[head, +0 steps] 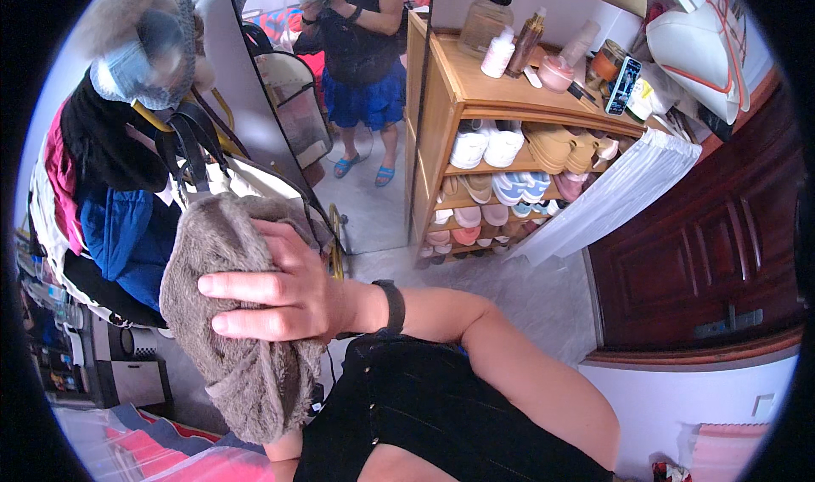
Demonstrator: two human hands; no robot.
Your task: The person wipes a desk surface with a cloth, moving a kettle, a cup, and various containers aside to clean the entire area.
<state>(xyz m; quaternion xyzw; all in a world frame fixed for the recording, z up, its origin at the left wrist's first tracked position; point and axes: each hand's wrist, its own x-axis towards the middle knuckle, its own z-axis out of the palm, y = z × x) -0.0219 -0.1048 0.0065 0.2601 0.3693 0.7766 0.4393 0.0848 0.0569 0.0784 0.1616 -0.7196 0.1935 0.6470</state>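
Grey-brown plush cloth point(235, 355), possibly a soft hat, is bunched up in front of my chest. My right hand point(280, 291) grips its near side, with two fingers stretched across the pile and a dark band around the wrist. From below, my left forearm point(283, 453) runs up behind the cloth, which hides my left hand. A wall mirror point(375, 215) reflects my body and hands with the cloth.
Bags and clothes point(127, 227) hang on a rack at the left. To the right stands a wooden shoe shelf point(455, 100) with bottles, jars and a phone point(624, 86) on top. A white curtain point(611, 189) hangs beside it, near a dark red door point(700, 253).
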